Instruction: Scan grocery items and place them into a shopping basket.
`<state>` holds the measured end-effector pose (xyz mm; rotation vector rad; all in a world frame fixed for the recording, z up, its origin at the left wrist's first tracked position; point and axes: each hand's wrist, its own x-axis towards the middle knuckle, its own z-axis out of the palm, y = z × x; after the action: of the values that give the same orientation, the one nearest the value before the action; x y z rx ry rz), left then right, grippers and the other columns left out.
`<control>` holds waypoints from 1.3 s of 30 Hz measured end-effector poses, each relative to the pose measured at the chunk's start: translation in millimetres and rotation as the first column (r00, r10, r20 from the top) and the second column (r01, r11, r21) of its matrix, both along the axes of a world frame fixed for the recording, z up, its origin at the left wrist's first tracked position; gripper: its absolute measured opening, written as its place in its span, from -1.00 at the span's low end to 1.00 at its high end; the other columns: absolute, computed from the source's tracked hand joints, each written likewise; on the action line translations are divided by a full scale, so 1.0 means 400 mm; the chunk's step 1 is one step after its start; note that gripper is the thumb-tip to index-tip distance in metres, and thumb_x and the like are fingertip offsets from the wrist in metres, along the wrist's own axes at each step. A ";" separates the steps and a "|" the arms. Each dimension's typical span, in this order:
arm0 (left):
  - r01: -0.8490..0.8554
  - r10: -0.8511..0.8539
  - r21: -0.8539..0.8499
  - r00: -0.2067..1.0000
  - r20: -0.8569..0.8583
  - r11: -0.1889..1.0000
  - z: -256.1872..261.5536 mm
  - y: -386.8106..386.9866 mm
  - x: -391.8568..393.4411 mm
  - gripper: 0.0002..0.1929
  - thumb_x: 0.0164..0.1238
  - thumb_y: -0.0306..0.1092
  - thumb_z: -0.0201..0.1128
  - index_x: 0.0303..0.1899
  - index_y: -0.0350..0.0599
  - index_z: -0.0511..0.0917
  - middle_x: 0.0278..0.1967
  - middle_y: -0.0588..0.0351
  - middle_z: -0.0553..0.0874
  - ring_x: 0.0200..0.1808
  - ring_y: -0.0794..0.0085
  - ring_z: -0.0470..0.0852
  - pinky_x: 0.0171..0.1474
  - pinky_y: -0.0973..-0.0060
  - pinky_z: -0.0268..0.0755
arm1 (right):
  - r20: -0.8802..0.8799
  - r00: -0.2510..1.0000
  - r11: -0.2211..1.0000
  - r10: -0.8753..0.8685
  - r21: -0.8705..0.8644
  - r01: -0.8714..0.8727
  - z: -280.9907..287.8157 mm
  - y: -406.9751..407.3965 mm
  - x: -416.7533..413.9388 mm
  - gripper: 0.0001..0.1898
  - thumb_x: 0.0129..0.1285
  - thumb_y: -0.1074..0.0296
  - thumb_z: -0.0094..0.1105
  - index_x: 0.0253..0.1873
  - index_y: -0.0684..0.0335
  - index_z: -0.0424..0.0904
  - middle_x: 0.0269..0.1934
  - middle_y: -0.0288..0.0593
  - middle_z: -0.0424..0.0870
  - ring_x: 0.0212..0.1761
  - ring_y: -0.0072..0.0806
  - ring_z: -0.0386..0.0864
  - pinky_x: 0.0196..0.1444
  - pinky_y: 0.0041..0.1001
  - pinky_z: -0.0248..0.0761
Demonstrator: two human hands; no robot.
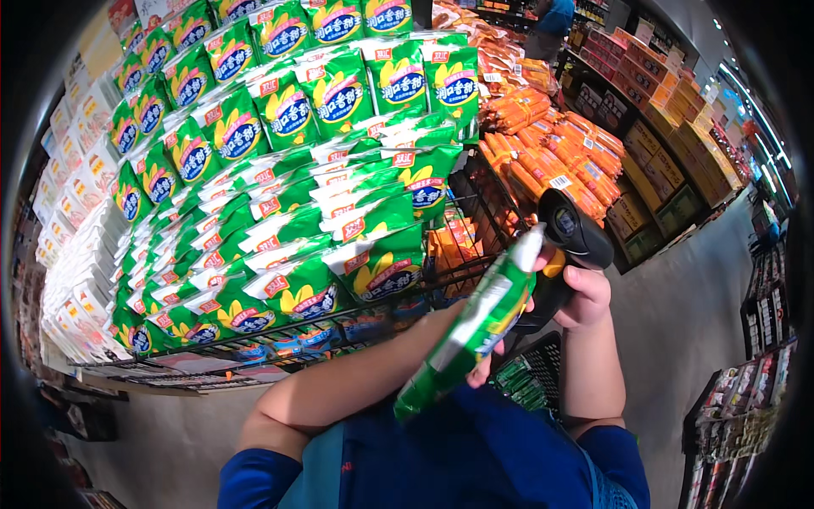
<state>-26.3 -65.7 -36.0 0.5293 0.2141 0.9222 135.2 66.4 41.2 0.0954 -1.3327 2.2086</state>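
My left hand (481, 371) grips a green and white plastic snack packet (474, 327), held up tilted before my chest; the packet hides most of that hand. My right hand (586, 294) is closed around a black handheld device (575, 229), which looks like a barcode scanner or labelling gun and has a yellow part near the thumb. The packet's white top edge is beside the device; whether they touch I cannot tell. Left of my hands, matching green packets (337, 95) fill a black wire display rack (375, 312) in dense rows.
Orange sausage packs (566, 159) are piled beyond the rack, white packets (82, 280) at its far left. Below my hands is a black basket (550, 362) holding green packets. Boxed goods (661, 159) stand on shelves at right. A person in blue (554, 19) is in the background.
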 end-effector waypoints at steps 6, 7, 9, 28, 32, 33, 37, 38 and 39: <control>-0.419 0.374 -0.178 0.896 -0.239 0.890 0.091 -0.070 -0.013 -0.55 0.51 -0.12 -0.10 0.23 -0.26 0.36 0.14 -0.02 0.54 0.14 0.36 0.53 0.21 0.46 0.35 | 0.134 0.961 0.953 -0.241 0.220 0.208 0.141 0.021 0.004 -0.54 0.08 0.53 0.24 0.12 0.47 0.42 -0.24 0.03 0.65 -0.41 -0.37 0.63 -0.40 -0.47 0.55; -0.493 0.455 -0.110 0.853 -0.257 0.863 0.084 -0.084 -0.016 -0.51 0.51 -0.08 -0.12 0.24 -0.27 0.34 0.17 -0.06 0.51 0.20 0.27 0.48 0.26 0.36 0.29 | 0.138 0.956 0.935 -0.259 0.282 0.213 0.153 0.038 0.004 -0.57 0.11 0.54 0.21 0.12 0.46 0.42 -0.22 0.01 0.64 -0.40 -0.39 0.63 -0.40 -0.47 0.55; -0.564 0.534 -0.044 0.802 -0.270 0.825 0.068 -0.101 -0.020 -0.47 0.50 -0.04 -0.14 0.26 -0.29 0.32 0.21 -0.10 0.48 0.26 0.18 0.43 0.32 0.26 0.24 | 0.132 0.933 0.918 -0.334 0.267 0.292 0.181 0.051 -0.006 -0.59 0.14 0.56 0.17 0.12 0.43 0.42 -0.20 0.00 0.63 -0.39 -0.40 0.63 -0.39 -0.46 0.56; -0.838 0.724 -0.022 0.484 -0.492 0.545 0.119 0.051 0.042 -0.62 0.49 -0.30 -0.04 0.23 -0.26 0.29 0.09 0.00 0.50 0.13 0.25 0.52 0.20 0.34 0.37 | 0.234 0.953 0.747 -0.191 0.665 -0.013 0.140 0.150 -0.257 -0.70 0.18 0.35 0.16 -0.01 0.33 0.57 -0.27 -0.22 0.67 -0.25 -0.62 0.52 -0.15 -0.50 0.43; -0.913 0.831 -0.017 0.378 -0.409 0.407 0.131 0.089 0.040 -0.56 0.45 -0.34 0.01 0.28 -0.27 0.21 0.12 -0.02 0.42 0.11 0.26 0.51 0.18 0.37 0.39 | 0.327 0.905 0.759 -0.273 0.651 -0.007 0.090 0.140 -0.301 -0.68 0.18 0.33 0.11 0.02 0.27 0.57 -0.27 -0.21 0.67 -0.28 -0.57 0.51 -0.15 -0.49 0.42; -0.959 0.891 -0.022 0.271 -0.365 0.282 0.135 0.100 0.039 -0.53 0.44 -0.34 0.03 0.29 -0.29 0.18 0.14 -0.03 0.39 0.14 0.24 0.49 0.20 0.37 0.38 | 0.326 0.908 0.760 -0.264 0.650 -0.012 0.085 0.140 -0.307 -0.68 0.18 0.33 0.11 0.02 0.27 0.57 -0.27 -0.21 0.67 -0.28 -0.57 0.51 -0.15 -0.49 0.42; -0.972 0.933 -0.176 0.204 -0.296 0.157 0.117 0.128 0.038 -0.49 0.39 -0.31 0.09 0.25 -0.36 0.17 0.14 -0.06 0.37 0.26 0.17 0.35 0.32 0.32 0.23 | 0.348 0.909 0.839 -0.230 0.544 0.004 0.085 0.144 -0.303 -0.70 0.18 0.34 0.12 0.01 0.27 0.55 -0.27 -0.22 0.65 -0.26 -0.58 0.49 -0.14 -0.51 0.40; -0.973 0.923 -0.168 0.208 -0.325 0.160 0.113 0.143 0.037 -0.55 0.39 -0.29 0.10 0.19 -0.32 0.24 0.10 -0.05 0.38 0.21 0.19 0.37 0.31 0.32 0.21 | 0.298 0.924 0.839 -0.239 0.542 0.042 0.076 0.146 -0.306 -0.71 0.18 0.35 0.13 0.00 0.28 0.54 -0.27 -0.23 0.64 -0.26 -0.59 0.49 -0.15 -0.51 0.40; -0.974 0.923 -0.169 0.202 -0.326 0.153 0.107 0.154 0.033 -0.55 0.39 -0.29 0.10 0.19 -0.32 0.24 0.10 -0.05 0.38 0.21 0.19 0.37 0.31 0.32 0.21 | 0.249 0.935 0.840 -0.253 0.536 0.084 0.064 0.149 -0.310 -0.71 0.18 0.37 0.14 0.00 0.29 0.54 -0.27 -0.23 0.64 -0.26 -0.59 0.49 -0.16 -0.51 0.40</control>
<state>-12.9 -4.1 7.0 0.0278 0.9405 2.1001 11.2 126.1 66.8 -0.1779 -2.0081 1.7066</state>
